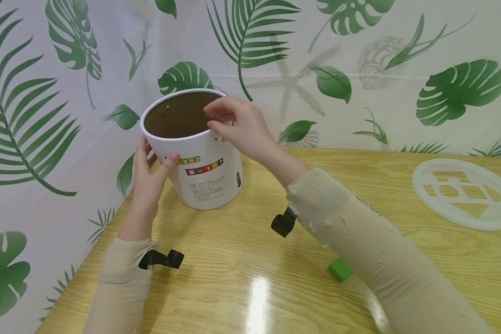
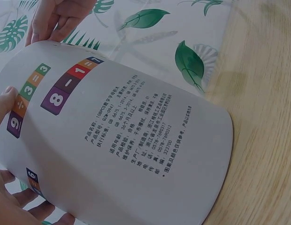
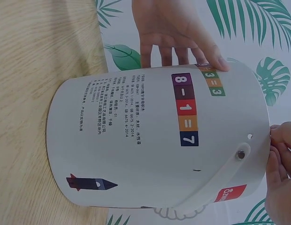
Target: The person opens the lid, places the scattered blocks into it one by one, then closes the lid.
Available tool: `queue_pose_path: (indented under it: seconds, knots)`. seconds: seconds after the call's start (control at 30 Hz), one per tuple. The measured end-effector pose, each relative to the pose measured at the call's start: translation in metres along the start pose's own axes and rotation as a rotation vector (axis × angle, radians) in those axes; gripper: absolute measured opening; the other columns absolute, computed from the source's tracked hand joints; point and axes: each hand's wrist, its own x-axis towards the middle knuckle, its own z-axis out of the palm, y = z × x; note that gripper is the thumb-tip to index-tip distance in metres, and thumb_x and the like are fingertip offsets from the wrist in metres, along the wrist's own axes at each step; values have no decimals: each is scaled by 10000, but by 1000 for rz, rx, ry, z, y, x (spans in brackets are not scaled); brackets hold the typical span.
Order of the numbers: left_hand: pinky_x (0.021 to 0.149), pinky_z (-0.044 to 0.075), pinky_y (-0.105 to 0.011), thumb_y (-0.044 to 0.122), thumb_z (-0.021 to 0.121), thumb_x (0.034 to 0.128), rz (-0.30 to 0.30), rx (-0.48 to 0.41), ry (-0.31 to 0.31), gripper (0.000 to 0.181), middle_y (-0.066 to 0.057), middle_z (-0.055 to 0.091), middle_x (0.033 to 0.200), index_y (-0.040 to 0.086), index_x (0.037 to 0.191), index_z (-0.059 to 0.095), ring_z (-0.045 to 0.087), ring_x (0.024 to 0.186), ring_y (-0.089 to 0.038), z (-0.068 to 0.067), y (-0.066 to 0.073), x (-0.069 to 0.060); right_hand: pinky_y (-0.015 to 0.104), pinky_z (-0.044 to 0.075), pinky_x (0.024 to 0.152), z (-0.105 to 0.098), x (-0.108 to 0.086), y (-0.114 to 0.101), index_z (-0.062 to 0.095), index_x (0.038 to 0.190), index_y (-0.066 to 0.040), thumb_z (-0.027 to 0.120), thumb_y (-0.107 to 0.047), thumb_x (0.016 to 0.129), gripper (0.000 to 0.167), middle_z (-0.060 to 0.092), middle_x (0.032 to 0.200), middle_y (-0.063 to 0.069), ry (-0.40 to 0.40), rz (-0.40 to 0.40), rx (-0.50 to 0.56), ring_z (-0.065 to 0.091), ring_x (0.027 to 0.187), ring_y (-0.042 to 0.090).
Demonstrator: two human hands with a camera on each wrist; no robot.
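Observation:
A white bucket [image 1: 204, 171] with printed coloured sums stands on the table, its brown inside showing in the head view. My left hand [image 1: 148, 178] grips its left side, thumb on the printed front and fingers spread round the far side. At the right of the rim is my right hand [image 1: 242, 125], fingers loosely bent over the opening, with a small gap between thumb and forefinger. In the right wrist view this hand [image 3: 281, 173] overlaps the rim edge. No object shows between its fingers. The bucket's bottom inside is hidden.
A green block [image 1: 340, 269] lies on the wooden table [image 1: 217, 283] beside my right forearm. Farther right is a round white lid [image 1: 426, 195] with shaped cut-outs. Leaf-patterned sheeting [image 1: 359, 130] rises behind and to the left of the table.

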Motion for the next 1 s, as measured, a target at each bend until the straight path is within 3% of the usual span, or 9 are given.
queue_pose_path:
  seconds: [0.5, 1.0]
  knots:
    - [1094, 244, -530, 387, 689, 865, -20, -7, -3, 882, 8, 142, 1555, 335, 1528, 109, 191, 1389, -271, -1, 0, 0, 195, 476, 879, -8, -15, -6, 656, 1105, -15, 643, -27, 897, 209, 646, 1133, 42, -9, -19, 34, 601, 1021, 127]
    - [1091, 244, -536, 367, 696, 864, 1, -15, -2, 882, 2, 150, 1552, 321, 1530, 119, 194, 1385, -279, 0, -1, 0, 281, 498, 896, -45, -71, 4, 653, 1102, 31, 675, 17, 862, 242, 643, 1119, 102, -43, -47, 72, 595, 1054, 177]
